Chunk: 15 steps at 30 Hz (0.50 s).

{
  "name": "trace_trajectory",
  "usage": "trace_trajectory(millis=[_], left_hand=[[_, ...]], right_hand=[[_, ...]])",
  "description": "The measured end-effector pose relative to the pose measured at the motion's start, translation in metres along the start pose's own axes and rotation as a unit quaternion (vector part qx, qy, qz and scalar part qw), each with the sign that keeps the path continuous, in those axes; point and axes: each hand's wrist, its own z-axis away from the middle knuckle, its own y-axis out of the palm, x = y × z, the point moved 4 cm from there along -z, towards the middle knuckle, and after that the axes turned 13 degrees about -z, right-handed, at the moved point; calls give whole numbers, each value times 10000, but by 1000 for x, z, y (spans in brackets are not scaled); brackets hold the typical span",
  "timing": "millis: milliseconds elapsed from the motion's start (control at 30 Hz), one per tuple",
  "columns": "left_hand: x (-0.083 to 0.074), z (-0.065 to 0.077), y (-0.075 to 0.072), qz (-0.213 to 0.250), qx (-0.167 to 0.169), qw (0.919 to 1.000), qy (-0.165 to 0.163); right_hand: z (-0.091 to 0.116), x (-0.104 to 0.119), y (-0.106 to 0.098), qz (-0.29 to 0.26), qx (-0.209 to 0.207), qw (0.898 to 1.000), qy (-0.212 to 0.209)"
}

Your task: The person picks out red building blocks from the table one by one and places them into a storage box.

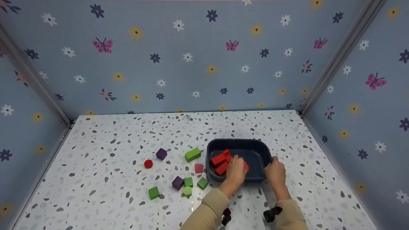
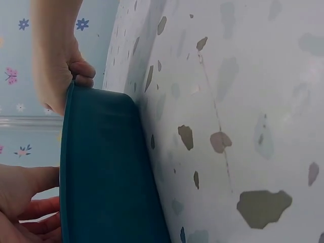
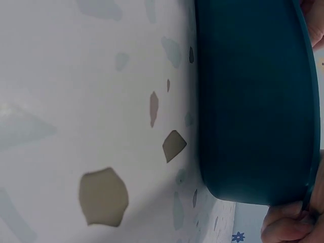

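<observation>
A dark blue plastic tub (image 1: 263,150) stands on the speckled tabletop and looks teal in the wrist views. Several red blocks (image 1: 219,158) lie in its left half. Over the front rim, my left hand (image 1: 235,171) reaches down among these blocks, a red one showing just right of it. In the left wrist view the left hand's fingers (image 2: 43,177) pass behind the tub wall, and I cannot tell whether they hold a block. My right hand (image 1: 275,172) grips the tub's right rim, its curled fingers (image 3: 288,225) seen at the corner in the right wrist view.
Left of the tub lie a light green block (image 1: 193,155), a pinkish-red cube (image 1: 198,168), purple cubes (image 1: 161,154), several green pieces (image 1: 154,192) and a round red piece (image 1: 148,164). Flower-patterned panels (image 1: 198,57) enclose the table at the back and sides.
</observation>
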Motion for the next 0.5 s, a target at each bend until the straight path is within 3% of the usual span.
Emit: trace_trajectory(millis=[300, 500], left_hand=[[0, -7, 10, 224, 165, 9995, -166], [1, -9, 16, 244, 134, 9996, -87]], right_hand=[[0, 1, 1, 51, -34, 10000, -39], [1, 1, 1, 69, -49, 9999, -60]])
